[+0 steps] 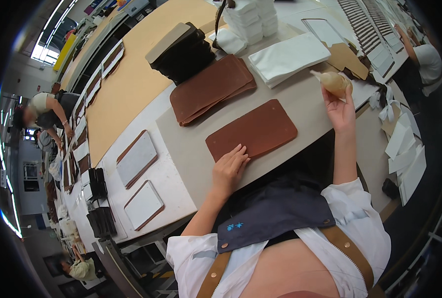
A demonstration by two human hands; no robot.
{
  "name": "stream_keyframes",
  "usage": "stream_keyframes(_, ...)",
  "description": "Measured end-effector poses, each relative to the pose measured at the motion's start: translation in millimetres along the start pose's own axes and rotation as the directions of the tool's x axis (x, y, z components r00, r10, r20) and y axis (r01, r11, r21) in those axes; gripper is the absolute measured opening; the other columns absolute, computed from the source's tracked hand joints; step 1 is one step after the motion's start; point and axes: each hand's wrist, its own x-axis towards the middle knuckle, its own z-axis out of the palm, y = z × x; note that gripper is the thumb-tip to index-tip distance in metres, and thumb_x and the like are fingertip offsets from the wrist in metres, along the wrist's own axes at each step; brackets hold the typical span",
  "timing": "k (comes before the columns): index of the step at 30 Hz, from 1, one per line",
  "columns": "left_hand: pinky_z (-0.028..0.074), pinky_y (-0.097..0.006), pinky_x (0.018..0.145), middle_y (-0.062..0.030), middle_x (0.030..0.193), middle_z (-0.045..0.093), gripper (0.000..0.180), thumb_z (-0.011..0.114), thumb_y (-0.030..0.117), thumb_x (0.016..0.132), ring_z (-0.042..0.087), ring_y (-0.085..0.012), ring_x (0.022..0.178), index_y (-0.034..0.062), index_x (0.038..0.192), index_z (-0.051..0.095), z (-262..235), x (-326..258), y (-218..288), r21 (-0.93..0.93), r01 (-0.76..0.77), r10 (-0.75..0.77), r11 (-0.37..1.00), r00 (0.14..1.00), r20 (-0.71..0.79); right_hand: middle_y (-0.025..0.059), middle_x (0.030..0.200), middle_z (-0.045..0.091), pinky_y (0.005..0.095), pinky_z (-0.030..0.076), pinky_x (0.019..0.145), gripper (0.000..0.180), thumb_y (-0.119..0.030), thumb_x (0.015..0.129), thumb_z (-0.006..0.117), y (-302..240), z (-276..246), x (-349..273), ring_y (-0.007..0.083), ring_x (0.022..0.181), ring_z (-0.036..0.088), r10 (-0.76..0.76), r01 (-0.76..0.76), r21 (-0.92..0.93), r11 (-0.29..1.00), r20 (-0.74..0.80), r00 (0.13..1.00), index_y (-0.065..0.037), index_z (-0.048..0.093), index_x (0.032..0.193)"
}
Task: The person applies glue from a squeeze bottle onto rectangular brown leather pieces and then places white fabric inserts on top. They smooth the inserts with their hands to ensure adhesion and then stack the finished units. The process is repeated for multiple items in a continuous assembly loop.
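Observation:
On the grey work board in front of me lies a flat brown leather panel with rounded corners. My left hand rests its fingertips on the panel's near left edge, fingers stretched out and holding nothing. Raised to the right, my right hand is closed around a tan, bulb-shaped thing with a pointed end toward the left; its exact kind is unclear. Behind the panel is a stack of similar brown leather panels. A pile of white sheets sits nearest to the right hand.
Black pieces are stacked at the back, beside white folded bundles. To the left lie white-topped leather panels. White sheets hang low at the right. Co-workers stand at the far left and far right.

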Motion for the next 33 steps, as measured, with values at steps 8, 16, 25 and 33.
stream_keyframes(8, 0.047, -0.042, 0.105, -0.0153, 0.140, 0.058, 0.044, 0.076, 0.020, 0.086, 0.053, -0.0313, 0.133, 0.0066, 0.126, 0.065, 2, -18, 18, 0.023, 0.100, -0.103, 0.995, 0.981, 0.165, 0.0092, 0.130, 0.055, 0.0386, 0.049, 0.105, 0.060, -0.016, 0.092, 0.075, 17, 40, -61, 0.0202, 0.120, 0.058, -0.230, 0.412, -0.735, 0.539, 0.342, 0.911, -0.002, 0.038, 0.138)
stream_keyframes(16, 0.023, -0.051, 0.121, -0.0192, 0.162, 0.028, 0.081, 0.067, 0.047, 0.088, 0.025, -0.0367, 0.150, 0.0121, 0.154, 0.037, 2, -28, 29, 0.116, 0.084, -0.123, 0.990, 0.911, 0.393, 0.0110, 0.125, 0.054, 0.0307, 0.051, 0.098, 0.065, -0.020, 0.084, 0.085, 37, 20, -64, 0.0171, 0.113, 0.058, -0.265, 0.482, -0.859, 0.175, 0.430, 0.863, -0.003, 0.040, 0.128)
stream_keyframes(25, 0.023, -0.051, 0.122, -0.0191, 0.162, 0.028, 0.078, 0.061, 0.053, 0.090, 0.025, -0.0365, 0.150, 0.0130, 0.154, 0.039, 6, -31, 28, 0.135, 0.088, -0.135, 0.987, 0.912, 0.388, 0.0085, 0.121, 0.054, 0.0298, 0.050, 0.097, 0.066, -0.019, 0.085, 0.084, 50, 22, -65, 0.0164, 0.112, 0.056, -0.365, 0.579, -0.814, 0.056, 0.523, 0.770, -0.003, 0.043, 0.134)
stream_keyframes(33, 0.025, -0.051, 0.120, -0.0188, 0.161, 0.030, 0.074, 0.063, 0.051, 0.089, 0.029, -0.0368, 0.149, 0.0140, 0.151, 0.045, 4, -31, 28, 0.107, 0.097, -0.129, 0.990, 0.924, 0.359, 0.0080, 0.121, 0.054, 0.0305, 0.048, 0.098, 0.061, -0.017, 0.086, 0.082, 49, 11, -61, 0.0164, 0.113, 0.054, -0.361, 0.567, -0.824, 0.007, 0.527, 0.770, -0.003, 0.047, 0.134)
